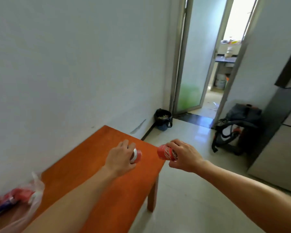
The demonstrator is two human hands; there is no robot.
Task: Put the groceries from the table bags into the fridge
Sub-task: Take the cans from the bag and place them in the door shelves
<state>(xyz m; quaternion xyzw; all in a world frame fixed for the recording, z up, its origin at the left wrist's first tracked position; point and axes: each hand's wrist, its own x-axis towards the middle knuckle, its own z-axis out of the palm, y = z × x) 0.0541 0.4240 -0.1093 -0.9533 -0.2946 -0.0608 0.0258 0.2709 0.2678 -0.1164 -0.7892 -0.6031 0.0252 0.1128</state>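
As both hands are loaded for one trip, the left hand (119,157) grips a red can (136,156) over the worktop (91,148), and the right hand (183,155) clasps a second can (165,152) past its edge, toward the likely fridge (275,140).

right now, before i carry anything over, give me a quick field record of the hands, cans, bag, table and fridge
left hand: left hand grips a red drink can with a silver top over the table
right hand: right hand grips a red drink can with white lettering, tilted, just past the table's corner
table: orange-brown wooden table against the white wall
bag: thin clear plastic bag on the table's near left, red packages inside
fridge: tall grey fridge at the right edge, partly in view
floor: black bin by the doorway; dark backpack beside the fridge
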